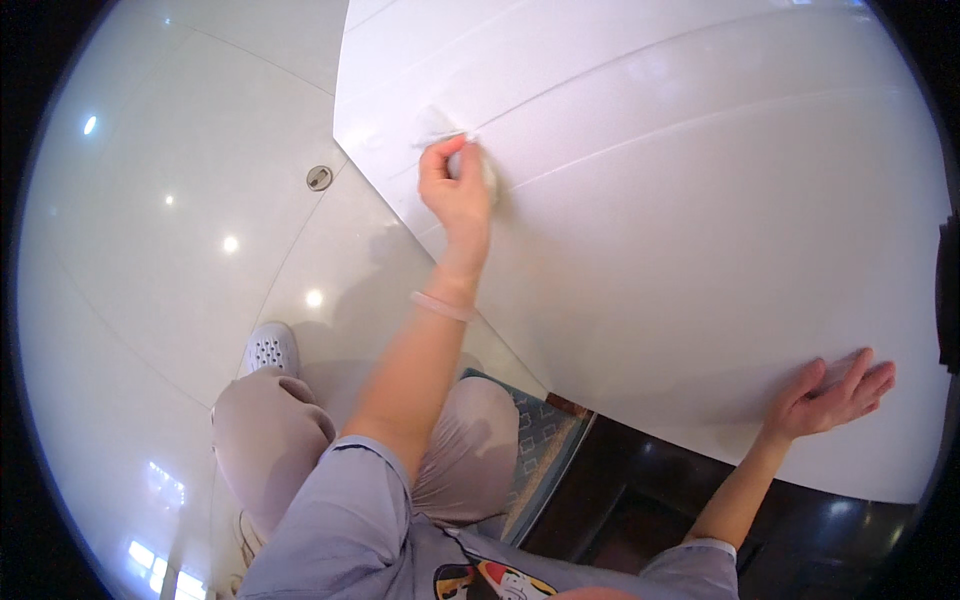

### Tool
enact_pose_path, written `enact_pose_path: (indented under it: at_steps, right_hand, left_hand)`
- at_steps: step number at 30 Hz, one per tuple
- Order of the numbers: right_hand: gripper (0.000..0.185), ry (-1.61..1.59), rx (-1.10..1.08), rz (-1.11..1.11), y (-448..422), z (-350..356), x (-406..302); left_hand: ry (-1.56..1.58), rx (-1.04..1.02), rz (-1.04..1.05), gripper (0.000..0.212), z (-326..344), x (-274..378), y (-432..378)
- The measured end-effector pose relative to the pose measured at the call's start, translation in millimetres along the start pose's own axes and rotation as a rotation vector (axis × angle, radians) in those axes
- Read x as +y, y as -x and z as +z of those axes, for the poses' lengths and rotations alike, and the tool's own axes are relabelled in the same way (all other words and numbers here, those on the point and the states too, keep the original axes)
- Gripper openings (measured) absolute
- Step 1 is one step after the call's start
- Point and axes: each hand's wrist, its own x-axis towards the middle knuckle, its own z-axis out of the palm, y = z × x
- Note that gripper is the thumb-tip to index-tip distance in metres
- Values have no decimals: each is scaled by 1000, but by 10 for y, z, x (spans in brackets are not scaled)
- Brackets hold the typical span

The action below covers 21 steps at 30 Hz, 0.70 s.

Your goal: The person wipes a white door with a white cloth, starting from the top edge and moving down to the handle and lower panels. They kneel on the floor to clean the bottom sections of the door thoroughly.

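My left hand (455,184) pinches a crumpled white cloth or wipe (439,127) against a large white panel (660,225), which looks like a door with shallow grooves. Part of the cloth is hidden behind my fingers. A pale bangle (442,306) circles my left wrist. Over to the right, my right hand (832,399) lies against the panel near its lower edge. Its fingers are spread a little and hold nothing.
Glossy pale tiles (150,300) cover the floor, with a round metal floor fitting (319,178) near the panel's edge. A patterned mat (531,435) lies beside my knee. Dark panelled wood (630,510) is below the panel. A black fitting (949,292) shows at far right.
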Motion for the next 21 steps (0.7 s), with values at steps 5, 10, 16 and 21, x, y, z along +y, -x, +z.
enact_pose_path:
  at_steps: [5, 10, 16, 21]
  right_hand:
    - [49, 3, 2, 20, 66, 30, 28]
    - [50, -7, 5, 34, 58, 30, 29]
    - [50, 0, 6, 14, 45, 50, 25]
    - [51, 17, 10, 35, 34, 29, 11]
  left_hand:
    - [-111, -170, 561, 6, 490, 665, 277]
    - [-100, -119, 287, 6, 240, 320, 180]
    - [-109, -186, 535, 6, 589, 782, 277]
    - [44, -248, 671, 11, 863, 1109, 575]
